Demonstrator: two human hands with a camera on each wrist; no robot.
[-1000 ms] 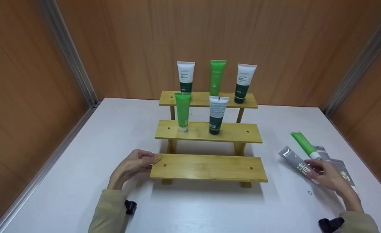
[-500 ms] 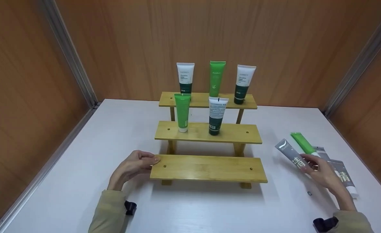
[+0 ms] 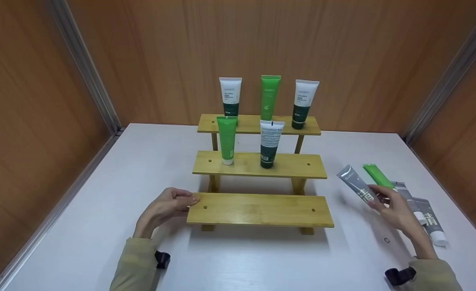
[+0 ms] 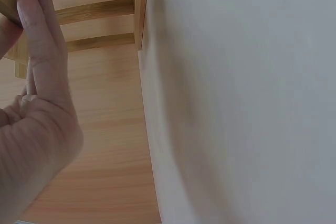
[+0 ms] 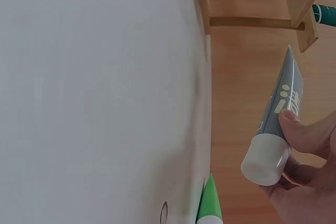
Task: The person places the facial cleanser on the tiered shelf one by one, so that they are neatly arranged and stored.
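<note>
White table (image 3: 258, 260), one: before you.
Three-tier wooden stand (image 3: 258, 209), one: mid-table.
Your left hand (image 3: 166, 208): thumb above, fingers beneath, pinching the left end of the lowest tier.
Your right hand (image 3: 393, 210): thumb and fingers pinching the held gray tube (image 3: 354, 181) near its white cap; tube tilted, raised above the table, right of the stand, flat end angled toward it.
Tubes standing on caps, five: top tier, left white-and-dark tube (image 3: 230, 95), green tube (image 3: 270, 97), right white-and-dark tube (image 3: 304, 101); middle tier, pale-green tube (image 3: 226, 137), back-labelled tube (image 3: 270, 139).
Tubes lying beyond your right hand, three: flat green tube (image 3: 377, 175), two flat gray tubes (image 3: 428, 216).
Small ring (image 3: 384, 240), one: on the table, near your right wrist.
</note>
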